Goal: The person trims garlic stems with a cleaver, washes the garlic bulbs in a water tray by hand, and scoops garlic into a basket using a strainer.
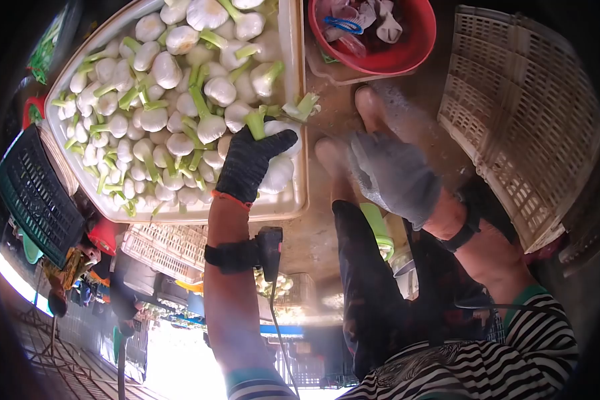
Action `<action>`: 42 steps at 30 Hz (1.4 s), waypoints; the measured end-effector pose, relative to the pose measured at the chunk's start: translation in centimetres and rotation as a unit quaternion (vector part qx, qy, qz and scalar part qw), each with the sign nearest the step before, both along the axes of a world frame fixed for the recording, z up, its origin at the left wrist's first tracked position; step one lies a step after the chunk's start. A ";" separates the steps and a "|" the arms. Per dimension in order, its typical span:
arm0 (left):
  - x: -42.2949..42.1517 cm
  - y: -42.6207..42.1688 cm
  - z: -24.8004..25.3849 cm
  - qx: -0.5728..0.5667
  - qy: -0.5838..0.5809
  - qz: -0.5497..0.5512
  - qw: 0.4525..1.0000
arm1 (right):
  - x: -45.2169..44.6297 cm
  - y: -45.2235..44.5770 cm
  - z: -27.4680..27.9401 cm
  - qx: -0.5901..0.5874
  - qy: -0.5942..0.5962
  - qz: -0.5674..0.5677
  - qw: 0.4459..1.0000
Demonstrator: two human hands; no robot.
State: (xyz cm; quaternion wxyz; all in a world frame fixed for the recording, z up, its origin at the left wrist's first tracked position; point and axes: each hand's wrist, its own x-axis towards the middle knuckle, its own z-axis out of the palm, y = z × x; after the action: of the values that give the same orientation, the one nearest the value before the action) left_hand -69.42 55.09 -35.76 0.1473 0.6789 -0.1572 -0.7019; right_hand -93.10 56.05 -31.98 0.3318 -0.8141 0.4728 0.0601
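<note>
My left hand (252, 160), in a dark knit glove with an orange cuff, is closed around a garlic bulb at the right side of the tray. The green stalk (255, 124) sticks up past the fingers, while most of the bulb is hidden by the glove. My right hand (395, 177), in a grey glove and smeared by motion, grips a knife whose thin blade (308, 123) points left toward the stalk. A pale green cut stalk end (304, 107) is beside the blade. White garlic bulbs (167, 71) with short green stalks fill the white tray (296, 80).
A red basin (423, 50) holding scraps and a blue-handled item stands at the top. To the right leans a large slatted plastic crate (513, 127). My knees and a light green container (377, 230) are below. Dark crates (37, 193) and people are at the left.
</note>
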 end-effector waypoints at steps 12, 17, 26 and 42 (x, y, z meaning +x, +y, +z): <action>-1.5 1.2 0.2 -0.016 -0.055 0.003 0.998 | 1.1 1.2 -2.4 0.041 0.025 -0.025 0.999; -2.5 1.8 0.6 -0.006 -0.045 0.070 0.996 | 0.0 0.8 -4.0 0.073 -0.048 -0.035 0.996; -3.3 5.4 1.0 -0.099 -0.156 0.040 0.982 | -2.9 0.0 -3.2 0.027 -0.187 -0.051 0.981; -6.8 9.8 1.9 -0.210 -0.520 -0.329 0.759 | -0.1 7.4 -2.2 0.050 -0.194 -0.158 0.967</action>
State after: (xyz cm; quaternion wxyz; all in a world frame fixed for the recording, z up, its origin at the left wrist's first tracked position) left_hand -76.17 64.93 -33.84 -0.0582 0.7980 -0.5672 -0.1951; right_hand -93.20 63.43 -34.16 0.4625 -0.7079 0.5181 -0.1284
